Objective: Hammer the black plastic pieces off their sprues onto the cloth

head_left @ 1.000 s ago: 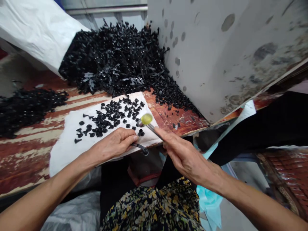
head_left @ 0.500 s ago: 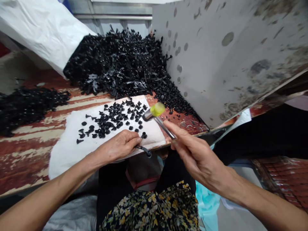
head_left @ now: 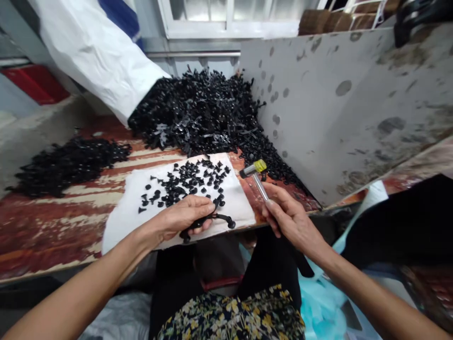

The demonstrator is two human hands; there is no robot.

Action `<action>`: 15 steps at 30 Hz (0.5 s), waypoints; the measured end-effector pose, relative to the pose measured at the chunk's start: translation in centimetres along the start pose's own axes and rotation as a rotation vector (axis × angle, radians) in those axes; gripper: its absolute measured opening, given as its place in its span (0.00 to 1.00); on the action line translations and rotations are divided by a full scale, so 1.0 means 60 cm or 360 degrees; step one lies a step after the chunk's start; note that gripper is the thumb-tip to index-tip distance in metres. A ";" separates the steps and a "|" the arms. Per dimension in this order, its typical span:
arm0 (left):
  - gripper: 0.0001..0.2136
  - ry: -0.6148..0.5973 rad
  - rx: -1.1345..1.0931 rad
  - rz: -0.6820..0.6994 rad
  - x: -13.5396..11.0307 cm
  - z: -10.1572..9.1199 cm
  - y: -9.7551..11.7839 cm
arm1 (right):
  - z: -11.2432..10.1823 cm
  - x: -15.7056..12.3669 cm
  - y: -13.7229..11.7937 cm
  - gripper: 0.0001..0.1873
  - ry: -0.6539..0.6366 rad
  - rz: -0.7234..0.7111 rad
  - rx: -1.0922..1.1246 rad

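Observation:
My left hand (head_left: 191, 212) is closed on a slim black plastic part (head_left: 223, 218) with a round knob at its end, held just above the front edge of a white cloth (head_left: 118, 222). Another dark end pokes out below the palm. Scattered over the cloth lie small black flat-headed pegs (head_left: 180, 184), several right beside my fingertips. My right hand (head_left: 290, 215) grips a small mallet (head_left: 261, 186) by its handle. Its metal head has one yellow face and one dark face, and is raised near the cloth's right edge.
Behind the cloth rises a big heap of black parts (head_left: 198, 108), spilling from a white sack (head_left: 102, 56). A smaller black pile (head_left: 71, 165) lies left on the worn red tabletop (head_left: 46, 231). A stained grey panel (head_left: 318, 104) stands along the right side.
The mallet has moved right, away from my left hand and off the cloth. My left hand has turned, and more of the black part shows. The camera view has tilted up.

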State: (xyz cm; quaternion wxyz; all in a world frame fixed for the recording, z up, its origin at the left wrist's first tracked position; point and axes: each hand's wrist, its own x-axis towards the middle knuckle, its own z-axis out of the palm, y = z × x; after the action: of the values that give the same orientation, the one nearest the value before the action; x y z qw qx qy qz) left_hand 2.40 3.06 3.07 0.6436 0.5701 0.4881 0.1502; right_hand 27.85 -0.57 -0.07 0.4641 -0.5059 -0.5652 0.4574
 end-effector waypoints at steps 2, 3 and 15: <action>0.24 0.0044 -0.0224 0.0000 -0.016 -0.009 -0.002 | 0.005 0.017 0.009 0.28 0.0067 0.0237 0.0246; 0.24 0.0056 -0.0286 0.0002 -0.025 -0.014 -0.004 | 0.007 0.024 0.010 0.31 0.0092 0.0334 0.0339; 0.14 0.1791 0.0813 -0.0050 -0.119 -0.279 0.028 | 0.009 0.040 0.003 0.45 0.0089 0.0669 0.0416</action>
State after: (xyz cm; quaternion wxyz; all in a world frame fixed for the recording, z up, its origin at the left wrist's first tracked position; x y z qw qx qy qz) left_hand -13.78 8.03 9.96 0.1329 0.5323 0.7816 0.2967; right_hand 27.18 1.79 -0.18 0.4356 -0.5606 -0.3705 0.5989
